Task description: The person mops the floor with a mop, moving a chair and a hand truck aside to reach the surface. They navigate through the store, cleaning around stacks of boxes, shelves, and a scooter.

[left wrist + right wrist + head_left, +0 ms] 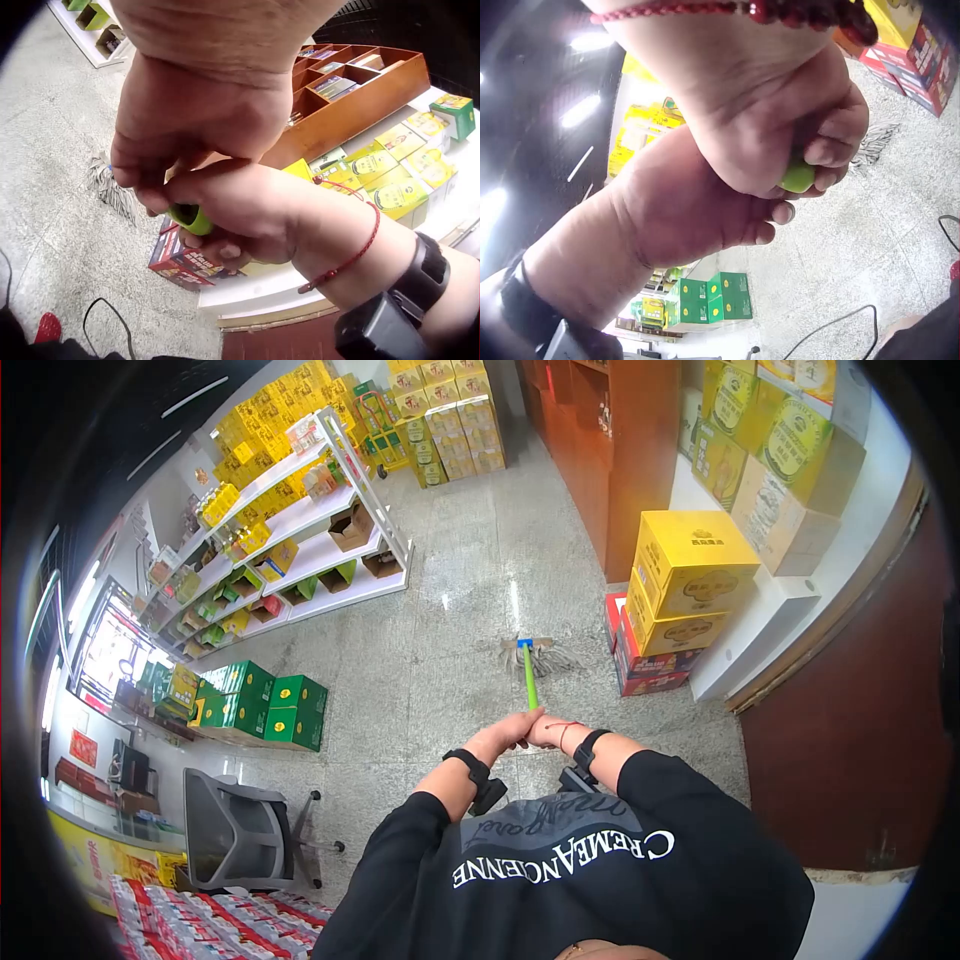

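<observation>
Both hands are together at the top of a mop [532,685] with a bright green handle and a blue joint. Its grey string head [545,660] lies spread on the floor ahead. My right hand [780,127], with a red cord bracelet at the wrist, grips the green handle end [798,177], which pokes out of the curled fingers. Close against it, my left hand [202,112] has its fingers curled at the handle, overlapping the right thumb in the left wrist view. Much of the handle inside the hands is hidden.
Yellow and red cartons [690,580] are stacked right of the mop beside a brown wooden cabinet [640,450]. Green boxes [297,712] and a grey office chair [235,830] stand left. White shelves [400,560] hold goods farther back. A dark cable [832,322] lies on the floor.
</observation>
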`<state>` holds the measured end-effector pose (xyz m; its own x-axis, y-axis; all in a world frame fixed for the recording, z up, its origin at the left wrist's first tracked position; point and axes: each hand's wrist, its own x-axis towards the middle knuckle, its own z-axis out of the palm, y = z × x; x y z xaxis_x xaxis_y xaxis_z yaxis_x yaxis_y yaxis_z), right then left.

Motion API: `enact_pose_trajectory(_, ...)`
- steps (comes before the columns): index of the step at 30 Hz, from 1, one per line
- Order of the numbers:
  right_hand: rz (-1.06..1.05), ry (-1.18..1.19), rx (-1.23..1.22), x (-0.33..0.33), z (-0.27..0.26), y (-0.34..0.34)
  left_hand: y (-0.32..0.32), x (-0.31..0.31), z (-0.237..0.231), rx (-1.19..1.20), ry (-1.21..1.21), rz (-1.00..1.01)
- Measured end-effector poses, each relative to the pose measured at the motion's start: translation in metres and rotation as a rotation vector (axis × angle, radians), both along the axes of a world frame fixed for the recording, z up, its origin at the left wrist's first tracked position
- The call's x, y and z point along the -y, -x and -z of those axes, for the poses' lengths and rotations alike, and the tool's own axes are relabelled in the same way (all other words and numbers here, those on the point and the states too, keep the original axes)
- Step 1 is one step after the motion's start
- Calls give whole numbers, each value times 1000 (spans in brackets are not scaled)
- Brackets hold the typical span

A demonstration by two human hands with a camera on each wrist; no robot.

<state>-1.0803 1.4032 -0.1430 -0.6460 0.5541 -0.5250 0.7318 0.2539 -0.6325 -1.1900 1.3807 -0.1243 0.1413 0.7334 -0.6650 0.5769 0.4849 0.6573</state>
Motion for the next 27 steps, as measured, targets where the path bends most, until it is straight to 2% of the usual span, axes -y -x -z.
enact_pose_trajectory(1, 6, 16, 134, -13, 1, 8, 3, -11, -11, -17, 6, 4)
enact_pose_trajectory(4, 28, 84, 11, -54, 15, 14, 13, -56, -12, -29, 22, 71)
enact_pose_trajectory(8, 99, 76, 58, -107, -27, 12, 23, -121, 10, 27, 13, 49)
enact_pose_trajectory(12, 139, 73, 46, -185, 6, 31, 47, -202, 33, 93, 58, 52)
enact_pose_trajectory(15, 145, 60, 89, -243, -17, 52, 72, -262, 39, 151, 29, -17)
enact_pose_trajectory(16, 128, -32, 32, -269, 5, 61, 82, -286, 43, 118, 35, -15)
enact_pose_trajectory(17, 136, -44, 37, -287, 2, 70, 92, -309, 49, 116, 68, -32)
enact_pose_trajectory(19, 183, 19, 198, -325, -10, 84, 110, -356, 61, 142, 101, -18)
enact_pose_trajectory(22, 180, 103, 110, -368, -75, 97, 125, -424, 68, 155, 111, -24)
enact_pose_trajectory(27, 117, 83, 188, -440, -51, 101, 124, -501, 69, 112, 61, 32)
